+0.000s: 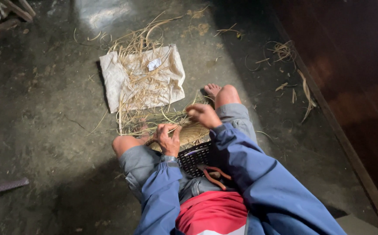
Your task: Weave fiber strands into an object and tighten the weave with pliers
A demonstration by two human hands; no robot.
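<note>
Head view, looking down at a person seated on a dark concrete floor [36,109], knees apart, blue sleeves, grey shorts.

Centre of frame: left hand [168,138] presses down on a woven straw piece [189,134] lying between the knees, fingers spread on its edge and on loose strands. Right hand [203,115] sits just above and right of it, fingers pinched shut on a thin straw strand [171,118] that runs left across the weave. The hands are close together but not touching.

Below the weave, lower centre, a black plastic basket [194,157] sits on the lap, touching the woven piece; orange-handled pliers [215,175] lie at its lower edge.

Upper centre: a white cloth [110,74] spread on the floor, covered with a heap of dry straw [139,82] and a small pale scrap [154,64]. Bare foot [212,90] just right of the cloth. Loose straw bits [284,52] scattered upper right, near a dark wooden wall [354,65].
</note>
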